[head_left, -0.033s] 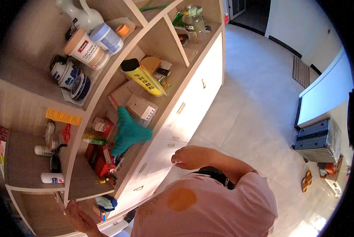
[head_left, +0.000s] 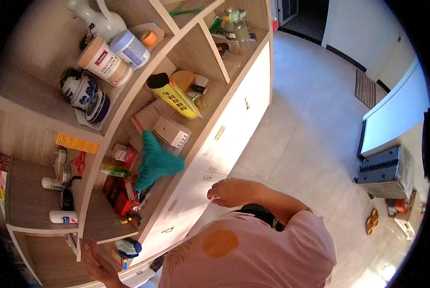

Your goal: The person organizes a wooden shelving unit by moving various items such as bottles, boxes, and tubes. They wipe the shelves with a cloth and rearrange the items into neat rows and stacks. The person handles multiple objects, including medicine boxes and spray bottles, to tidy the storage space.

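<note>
The left hand, (head_left: 99, 264) fingers loosely extended and nothing visible in it, was beside the wooden shelving; (head_left: 86, 192) I couldn't tell whether they touched. The right hand (head_left: 223, 192) was half-curled before the white cabinet, (head_left: 238, 124) its palm hidden, so I couldn't tell if it held anything. On the shelf above the cabinet lay a teal cloth (head_left: 158, 165) and a yellow pouch. (head_left: 179, 100) Pale floor tiles (head_left: 291, 134) stretched toward a dark doorway. (head_left: 311, 19)
</note>
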Tool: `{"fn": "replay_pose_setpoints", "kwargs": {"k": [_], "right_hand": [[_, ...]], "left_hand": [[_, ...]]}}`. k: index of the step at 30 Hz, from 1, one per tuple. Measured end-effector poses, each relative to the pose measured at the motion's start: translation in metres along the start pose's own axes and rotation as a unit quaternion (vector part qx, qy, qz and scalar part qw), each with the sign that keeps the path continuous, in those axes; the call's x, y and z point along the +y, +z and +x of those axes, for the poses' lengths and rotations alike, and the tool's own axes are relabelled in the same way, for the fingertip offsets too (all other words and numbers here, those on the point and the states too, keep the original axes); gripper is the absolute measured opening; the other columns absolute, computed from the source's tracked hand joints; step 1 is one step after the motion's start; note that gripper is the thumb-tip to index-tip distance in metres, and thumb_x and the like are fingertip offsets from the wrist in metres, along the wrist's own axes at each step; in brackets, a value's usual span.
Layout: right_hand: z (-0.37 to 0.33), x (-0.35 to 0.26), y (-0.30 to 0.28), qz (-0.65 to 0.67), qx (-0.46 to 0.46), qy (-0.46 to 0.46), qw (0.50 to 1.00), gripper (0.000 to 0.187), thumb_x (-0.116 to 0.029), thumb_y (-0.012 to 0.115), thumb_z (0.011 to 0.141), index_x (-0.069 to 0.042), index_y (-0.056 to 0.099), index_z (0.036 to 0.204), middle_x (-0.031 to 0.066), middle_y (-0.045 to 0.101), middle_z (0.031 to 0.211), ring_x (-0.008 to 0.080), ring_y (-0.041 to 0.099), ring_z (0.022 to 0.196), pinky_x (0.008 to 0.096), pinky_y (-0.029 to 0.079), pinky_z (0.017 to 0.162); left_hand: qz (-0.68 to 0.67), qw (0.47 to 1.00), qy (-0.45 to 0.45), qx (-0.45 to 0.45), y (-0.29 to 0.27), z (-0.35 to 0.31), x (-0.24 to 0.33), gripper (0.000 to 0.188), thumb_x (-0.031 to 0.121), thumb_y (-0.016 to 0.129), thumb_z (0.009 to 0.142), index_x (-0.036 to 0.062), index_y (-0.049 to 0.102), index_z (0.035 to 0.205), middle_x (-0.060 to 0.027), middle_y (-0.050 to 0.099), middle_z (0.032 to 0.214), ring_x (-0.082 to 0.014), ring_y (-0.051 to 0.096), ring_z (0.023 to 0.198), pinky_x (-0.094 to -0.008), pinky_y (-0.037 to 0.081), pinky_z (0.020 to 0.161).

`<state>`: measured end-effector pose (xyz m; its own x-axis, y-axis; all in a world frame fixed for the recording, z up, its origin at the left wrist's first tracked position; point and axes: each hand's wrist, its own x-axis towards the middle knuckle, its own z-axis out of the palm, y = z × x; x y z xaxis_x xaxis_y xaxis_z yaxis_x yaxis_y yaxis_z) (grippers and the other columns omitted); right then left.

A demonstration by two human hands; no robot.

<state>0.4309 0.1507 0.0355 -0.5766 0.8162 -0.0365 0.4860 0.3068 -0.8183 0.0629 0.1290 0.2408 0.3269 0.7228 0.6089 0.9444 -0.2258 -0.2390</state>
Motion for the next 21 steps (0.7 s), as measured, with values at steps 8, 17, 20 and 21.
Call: {"fn": "replay_pose_setpoints", "kwargs": {"k": [8,17,20,21], "right_hand": [[0.014,-0.029,-0.076,-0.051,0.242,-0.118,0.962,0.011,-0.009,0.057,0.081,-0.003,0.061,0.088,0.0119,0.062,0.085,0.0297,0.059,0.078,0.0356,0.048,0.068],[0.050,-0.054,-0.079,-0.019,0.173,-0.127,0.977,0.009,-0.004,0.058,0.081,-0.001,0.062,0.089,0.0120,0.063,0.082,0.0250,0.061,0.073,0.0311,0.048,0.065],[0.067,-0.062,-0.059,-0.019,0.083,-0.099,0.991,0.010,-0.005,0.058,0.081,-0.001,0.061,0.090,0.0115,0.063,0.086,0.0230,0.061,0.075,0.0297,0.048,0.066],[0.069,-0.062,-0.054,-0.020,0.057,-0.082,0.995,0.011,-0.005,0.058,0.081,-0.001,0.061,0.091,0.0115,0.063,0.087,0.0223,0.061,0.076,0.0292,0.048,0.067]], "left_hand": [[-0.189,0.981,-0.041,-0.009,0.014,-0.023,0.006,0.022,-0.002,0.059,0.079,0.0035,0.058,0.100,-0.0156,0.057,0.105,-0.0350,0.055,0.102,-0.0454,0.043,0.091],[-0.074,0.994,0.070,0.025,-0.005,-0.028,0.012,0.026,-0.007,0.055,0.070,0.0068,0.059,0.092,-0.0071,0.062,0.080,-0.0233,0.061,0.072,-0.0442,0.048,0.082],[-0.079,0.991,0.102,0.026,-0.012,-0.036,0.000,0.025,-0.001,0.060,0.064,0.0071,0.062,0.087,-0.0062,0.061,0.084,-0.0203,0.061,0.074,-0.0402,0.050,0.079],[-0.074,0.992,0.095,0.028,-0.013,-0.041,-0.002,0.025,0.000,0.061,0.062,0.0068,0.062,0.086,-0.0056,0.061,0.082,-0.0200,0.061,0.073,-0.0399,0.051,0.079]]}}
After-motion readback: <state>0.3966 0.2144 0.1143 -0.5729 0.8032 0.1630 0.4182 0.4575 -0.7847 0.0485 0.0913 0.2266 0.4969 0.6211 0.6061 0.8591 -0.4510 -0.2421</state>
